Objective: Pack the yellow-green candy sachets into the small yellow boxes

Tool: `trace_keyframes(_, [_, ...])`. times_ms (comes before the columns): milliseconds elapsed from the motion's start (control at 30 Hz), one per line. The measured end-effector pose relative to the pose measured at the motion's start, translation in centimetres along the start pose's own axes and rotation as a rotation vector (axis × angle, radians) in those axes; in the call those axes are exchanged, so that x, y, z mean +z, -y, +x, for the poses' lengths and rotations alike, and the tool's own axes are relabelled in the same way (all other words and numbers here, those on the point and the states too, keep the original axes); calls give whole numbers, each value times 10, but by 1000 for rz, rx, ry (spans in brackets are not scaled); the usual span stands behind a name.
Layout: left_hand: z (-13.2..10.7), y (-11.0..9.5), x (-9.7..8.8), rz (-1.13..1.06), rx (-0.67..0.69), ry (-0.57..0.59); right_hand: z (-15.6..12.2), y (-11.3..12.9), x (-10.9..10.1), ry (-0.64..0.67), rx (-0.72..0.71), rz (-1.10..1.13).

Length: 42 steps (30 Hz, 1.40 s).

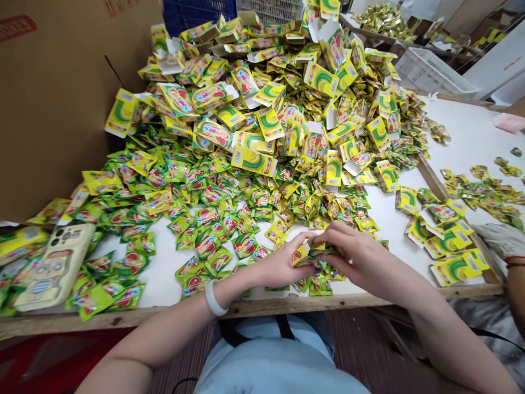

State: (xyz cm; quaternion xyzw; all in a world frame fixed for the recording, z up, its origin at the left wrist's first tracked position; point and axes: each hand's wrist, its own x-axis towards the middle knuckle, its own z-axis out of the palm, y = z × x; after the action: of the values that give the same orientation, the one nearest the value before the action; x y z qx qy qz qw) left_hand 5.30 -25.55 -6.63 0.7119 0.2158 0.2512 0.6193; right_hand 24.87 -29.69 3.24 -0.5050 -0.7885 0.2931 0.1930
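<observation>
My left hand point(283, 265) and my right hand point(355, 257) meet near the table's front edge, fingers closed together on a small bunch of green-and-yellow sachets point(314, 256). A white band circles my left wrist. More loose sachets point(205, 219) lie spread over the white table point(164, 276) just beyond my hands. Behind them rises a heap of small yellow-green cartons point(262, 120), some with open flaps.
A phone in a cartoon case point(53, 268) lies at the left edge. Brown cardboard point(53, 98) stands at the left. A white crate point(430, 71) sits at back right. Finished cartons point(455, 257) lie right, near another person's gloved hand point(502, 241).
</observation>
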Motion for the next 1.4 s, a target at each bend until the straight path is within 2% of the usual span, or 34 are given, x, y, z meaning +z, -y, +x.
trace_keyframes(100, [-3, -2, 4, -76, -50, 44, -13, -12, 4, -85, -29, 181])
trace_keyframes(200, [-7, -9, 8, -56, -88, 80, -26, -20, 16, -162, -106, 187])
trace_keyframes(333, [-11, -16, 17, -55, -122, 123, -38, -14, 38, -42, -84, 219])
trace_keyframes(400, [-9, -16, 17, -51, -126, 154, -43, -14, 42, -32, -64, 194])
trace_keyframes(467, [-6, -16, 8, 22, -62, 166, -50, -25, 33, -163, -38, 121])
trace_keyframes(567, [2, -11, -23, 355, 82, 46, -66, -58, -3, -554, 133, -137])
trace_keyframes(600, [4, -9, -35, 502, 85, -10, -71, -69, -16, -680, 241, -286])
trace_keyframes(633, [5, -6, -47, 633, 52, -32, -76, -78, -27, -751, 350, -453])
trace_keyframes(667, [6, -3, -57, 729, 6, -11, -80, -85, -34, -795, 424, -592])
trace_keyframes(700, [5, 0, -65, 801, -38, 25, -82, -89, -35, -787, 448, -673])
trace_keyframes(767, [3, 6, -74, 892, -102, 95, -82, -89, -21, -631, 346, -653])
trace_keyframes(833, [-1, 11, -76, 959, -136, 93, -81, -87, 10, -372, 177, -553])
trace_keyframes(900, [-3, 14, -76, 1010, -171, 47, -80, -90, 43, -201, 103, -567])
trace_keyframes(1000, [-3, 17, -76, 983, -200, -13, -83, -102, 67, -213, 88, -632])
trace_keyframes(1100, [-1, 19, -78, 825, -217, -66, -79, -106, 60, -322, 42, -521])
trace_keyframes(1200, [4, 19, -75, 659, -241, -172, -62, -90, 53, -543, 67, -192])
trace_keyframes(1267, [8, 17, -70, 535, -239, -265, -44, -73, 60, -642, 143, 179])
trace_keyframes(1333, [13, 13, -61, 379, -200, -347, -23, -59, 75, -653, 215, 541])
trace_keyframes(1400, [16, 10, -50, 210, -125, -418, -1, -48, 91, -651, 243, 736])
